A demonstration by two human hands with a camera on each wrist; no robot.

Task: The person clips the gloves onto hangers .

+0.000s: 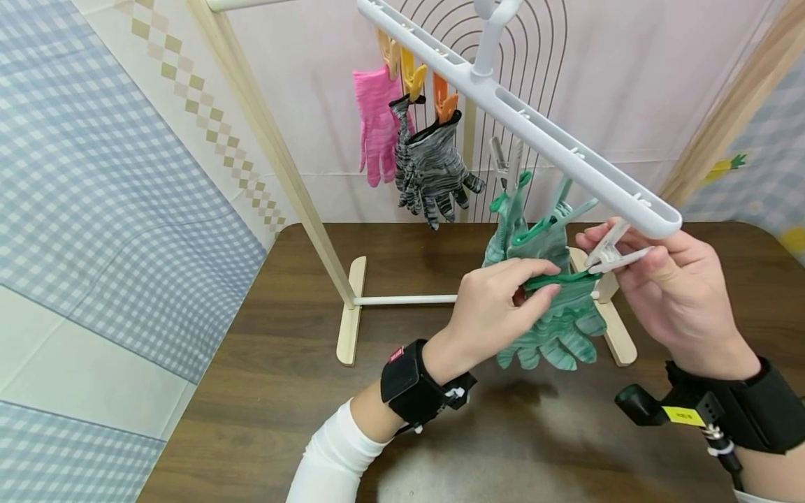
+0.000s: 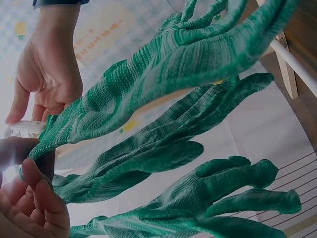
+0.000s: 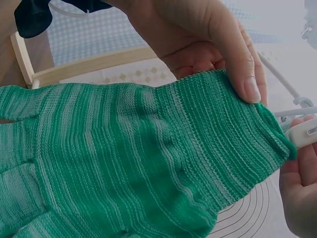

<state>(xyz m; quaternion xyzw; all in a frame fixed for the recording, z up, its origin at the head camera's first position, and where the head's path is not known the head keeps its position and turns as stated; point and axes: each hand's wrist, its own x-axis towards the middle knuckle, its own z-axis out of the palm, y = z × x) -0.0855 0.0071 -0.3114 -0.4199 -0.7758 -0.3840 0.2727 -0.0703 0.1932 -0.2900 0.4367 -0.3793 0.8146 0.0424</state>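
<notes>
A green striped knit glove [image 1: 556, 325] hangs fingers down at the front of the white hanger bar [image 1: 534, 133]. My left hand [image 1: 490, 304] pinches its cuff at the left side between thumb and fingers. At the cuff's right end, my right hand [image 1: 685, 300] grips a white clothespin [image 1: 616, 262] by its handles. In the right wrist view that white clothespin [image 3: 303, 134] meets the cuff edge; whether it bites the cloth I cannot tell. Behind hang two more green gloves [image 2: 148, 139], held by a pale green and a grey clothespin [image 1: 499, 159].
Farther along the bar hang a pink glove [image 1: 376, 126] and black-and-grey gloves [image 1: 437, 157] on wooden, yellow and orange clothespins. Wooden stand legs [image 1: 351, 311] and a white crossbar [image 1: 405, 300] are around the work, over a brown table [image 1: 283, 405].
</notes>
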